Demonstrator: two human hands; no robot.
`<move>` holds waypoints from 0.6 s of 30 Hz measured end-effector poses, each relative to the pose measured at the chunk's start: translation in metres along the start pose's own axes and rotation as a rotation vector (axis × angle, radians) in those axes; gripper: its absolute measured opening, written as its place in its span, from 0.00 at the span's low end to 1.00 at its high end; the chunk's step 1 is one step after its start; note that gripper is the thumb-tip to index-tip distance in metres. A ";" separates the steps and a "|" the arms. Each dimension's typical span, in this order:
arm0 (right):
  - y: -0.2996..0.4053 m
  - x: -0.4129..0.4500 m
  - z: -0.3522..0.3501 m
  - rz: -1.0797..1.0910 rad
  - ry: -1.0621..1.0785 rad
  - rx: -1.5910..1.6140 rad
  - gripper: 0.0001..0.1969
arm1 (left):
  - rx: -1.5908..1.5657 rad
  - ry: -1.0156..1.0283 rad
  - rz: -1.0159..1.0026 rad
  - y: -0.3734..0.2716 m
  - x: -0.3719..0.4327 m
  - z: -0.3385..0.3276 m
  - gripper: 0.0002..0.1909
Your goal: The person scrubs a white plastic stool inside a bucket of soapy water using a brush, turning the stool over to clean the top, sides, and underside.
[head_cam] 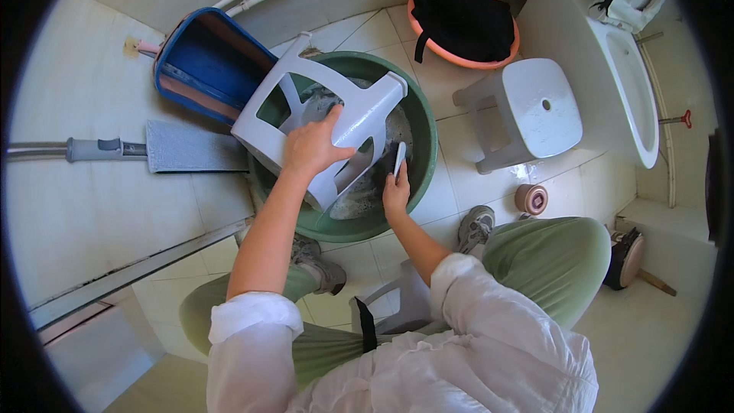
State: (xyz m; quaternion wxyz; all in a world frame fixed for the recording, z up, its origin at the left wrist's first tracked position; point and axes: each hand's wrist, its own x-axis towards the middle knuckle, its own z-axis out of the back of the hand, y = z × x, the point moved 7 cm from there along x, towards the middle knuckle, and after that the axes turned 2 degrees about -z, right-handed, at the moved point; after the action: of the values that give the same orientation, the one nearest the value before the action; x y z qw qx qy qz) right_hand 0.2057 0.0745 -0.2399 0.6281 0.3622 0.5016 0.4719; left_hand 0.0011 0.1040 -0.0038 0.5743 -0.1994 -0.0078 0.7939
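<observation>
A white plastic stool (358, 104) lies tilted on its side over a large green plastic basin (425, 166) of soapy water (358, 201). My left hand (315, 143) rests on the stool between its openings, thumb and index finger spread, holding it. In my right hand (397, 186) is a scrubbing brush with a white back (400, 155), held upright near the basin's right side, beside the stool's legs. Its dark bristles face the stool; I cannot tell whether they touch it.
A second stool (542, 109) stands at the right, near a washbasin (631, 92). An orange basin (459, 60) holds black cloth (467, 20). Left of the green basin are a blue-rimmed bin (212, 63) and a flat mop (189, 146). A round tub (531, 199) sits by my right shoe.
</observation>
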 end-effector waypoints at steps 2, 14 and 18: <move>0.056 -0.001 0.014 0.196 -0.023 -0.044 0.25 | -0.014 -0.003 -0.010 -0.002 0.002 0.001 0.46; 0.221 0.104 0.022 0.714 0.176 -0.834 0.19 | -0.026 -0.027 -0.050 -0.006 0.006 0.005 0.45; 0.235 0.108 0.011 0.674 0.201 -0.825 0.16 | 0.014 0.025 -0.039 -0.010 0.005 -0.003 0.45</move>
State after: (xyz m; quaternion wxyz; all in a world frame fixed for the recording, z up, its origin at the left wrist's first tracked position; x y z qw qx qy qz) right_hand 0.1686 0.2466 -0.0506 0.4809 0.1793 0.1882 0.8373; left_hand 0.0101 0.1117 -0.0053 0.5912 -0.2049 0.0009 0.7801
